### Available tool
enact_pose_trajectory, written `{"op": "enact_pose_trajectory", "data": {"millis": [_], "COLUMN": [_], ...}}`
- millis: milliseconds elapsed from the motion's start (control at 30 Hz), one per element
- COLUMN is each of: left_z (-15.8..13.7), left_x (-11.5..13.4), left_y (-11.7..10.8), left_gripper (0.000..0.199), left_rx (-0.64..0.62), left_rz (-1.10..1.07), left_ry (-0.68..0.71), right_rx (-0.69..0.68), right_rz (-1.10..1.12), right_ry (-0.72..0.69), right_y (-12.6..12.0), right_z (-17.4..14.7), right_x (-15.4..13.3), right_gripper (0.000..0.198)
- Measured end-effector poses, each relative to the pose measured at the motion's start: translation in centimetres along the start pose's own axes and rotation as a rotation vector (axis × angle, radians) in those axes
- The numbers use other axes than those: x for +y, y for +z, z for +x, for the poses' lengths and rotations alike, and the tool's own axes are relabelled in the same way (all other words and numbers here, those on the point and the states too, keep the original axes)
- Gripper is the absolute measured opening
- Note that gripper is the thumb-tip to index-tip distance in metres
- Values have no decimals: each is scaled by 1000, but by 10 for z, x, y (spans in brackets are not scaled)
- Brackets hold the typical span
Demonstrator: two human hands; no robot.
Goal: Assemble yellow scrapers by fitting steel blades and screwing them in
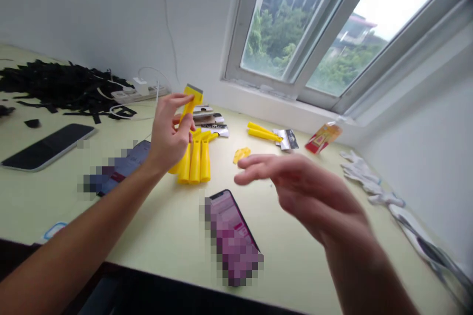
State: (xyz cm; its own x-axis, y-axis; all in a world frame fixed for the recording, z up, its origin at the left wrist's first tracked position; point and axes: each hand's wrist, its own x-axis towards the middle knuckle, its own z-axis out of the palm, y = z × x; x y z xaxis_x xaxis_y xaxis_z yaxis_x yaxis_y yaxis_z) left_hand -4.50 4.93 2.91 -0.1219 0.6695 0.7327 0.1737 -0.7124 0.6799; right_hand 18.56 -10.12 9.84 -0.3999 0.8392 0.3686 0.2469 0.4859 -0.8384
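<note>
Bench [295, 266], pale-topped, along the wall. On it, near edge: one phone [236, 241], face up, lit, lower part blurred out.

Right hand [306, 187]: loosely spread, fingers reaching forward, nothing visibly gripped; to the right of the phone, seemingly raised above the bench. Contact of thumb: cannot tell.

To the left: dark slab-like device [50, 146], lying flat; beside it, a bluish item [125, 167], partly pixelated, partly behind the forearm.

Left hand [172, 128]: pinching a yellow scraper [193, 96] between thumb and fingertips; scraper lifted, upright with a slight tilt, grey edge uppermost. Just below: a row of yellow handles [195, 162], side by side on the bench.

Step in hand, by judgement: holding up a single scraper, perhaps to check or fit the head. Next move: likely calls for bringing the free right hand over to steady the handle, fingers clear of the grey edge.

Farther back: small yellow pieces [242, 154], loosely heaped; flat packets [220, 130] behind the row; a pair of yellow-handled tools [263, 132] with a silver-and-dark packet at one end; red-and-yellow package [325, 135]; white gloves [364, 177] along the right wall.

Far left: tangled black strips [62, 88], power strip [129, 92] adjoining. Beyond: window [288, 34].
</note>
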Motion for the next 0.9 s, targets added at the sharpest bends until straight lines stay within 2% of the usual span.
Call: {"op": "enact_pose_trajectory", "data": {"millis": [33, 67, 133, 200, 267, 367, 467, 567, 700, 800, 900], "left_z": [3, 5, 2, -5, -12, -19, -20, -17, -16, -17, -15], "left_x": [-3, -6, -13, -22, -30, -38, -41, -41, -40, -37, -30], "left_y": [-8, -15, -25, -31, -34, -38, -42, -47, -48, -44, -39], "left_gripper": [32, 32, 33, 37, 44, 53, 57, 57, 53, 53, 59], "left_rx": [23, 37, 41, 11, -56, -110, -126, -138, -88, -14, 123], "left_rz": [82, 169, 338, 474, 578, 689, 747, 748, 664, 480, 178], "left_ry": [35, 69, 125, 150, 127, 97, 51, -6, -65, -100, -247], "right_rx": [-75, -126, -134, -132, -142, -199, -232, -198, -8, 203, 311], "right_rz": [-34, -139, -383, -507, -626, -779, -890, -949, -963, -917, -837], "right_ry": [1, 68, 204, 238, 248, 224, 208, 200, 160, 101, 49], "right_y": [-4, -7, -4, 5, 18, 37, 54, 65, 61, 42, 21], "right_z": [30, 62, 127, 184, 228, 266, 281, 288, 287, 262, 209], "right_x": [18, 41, 89, 132, 161, 183, 194, 204, 201, 178, 152], "right_gripper": [27, 28, 29, 26, 26, 38, 42, 36, 27, 39, 40]}}
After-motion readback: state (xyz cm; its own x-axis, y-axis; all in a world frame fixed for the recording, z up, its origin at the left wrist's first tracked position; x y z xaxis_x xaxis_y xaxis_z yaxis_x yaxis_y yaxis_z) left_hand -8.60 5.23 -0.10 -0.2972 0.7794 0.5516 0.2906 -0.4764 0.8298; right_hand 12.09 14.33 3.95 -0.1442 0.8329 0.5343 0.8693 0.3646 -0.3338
